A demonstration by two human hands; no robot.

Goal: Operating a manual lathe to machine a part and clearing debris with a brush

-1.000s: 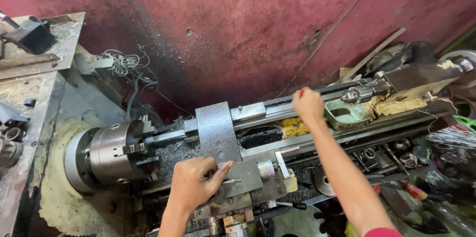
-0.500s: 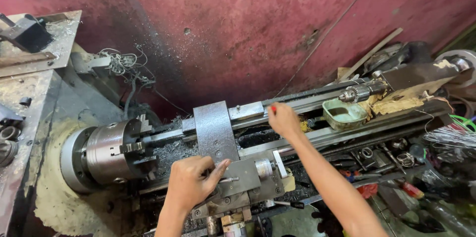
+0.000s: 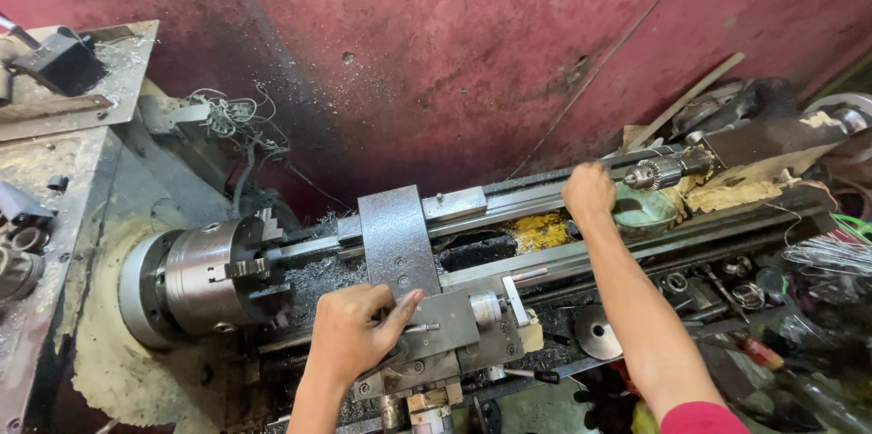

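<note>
A grimy metal lathe fills the view, with its chuck (image 3: 213, 280) at the left and a grey carriage plate (image 3: 397, 239) across the bed. My left hand (image 3: 354, 336) lies on the carriage's front slide (image 3: 454, 325). Its fingers curl over a small handle there and the thumb points right. My right hand (image 3: 589, 193) reaches to the far side of the bed (image 3: 545, 261) with the fingers curled under and the palm hidden. It sits just left of a drill chuck (image 3: 647, 174) and a green dish (image 3: 647, 210).
A stained red wall rises behind the lathe. A metal shelf (image 3: 54, 116) with a dark block and scrap stands at the left. Tangled swarf (image 3: 227, 116) hangs near it. Tools, wire and clutter (image 3: 781, 289) crowd the right end. Yellow residue (image 3: 540, 232) lies in the bed.
My right hand drew left along the bed, then came back right toward the drill chuck and green dish. My left hand has stayed on the slide.
</note>
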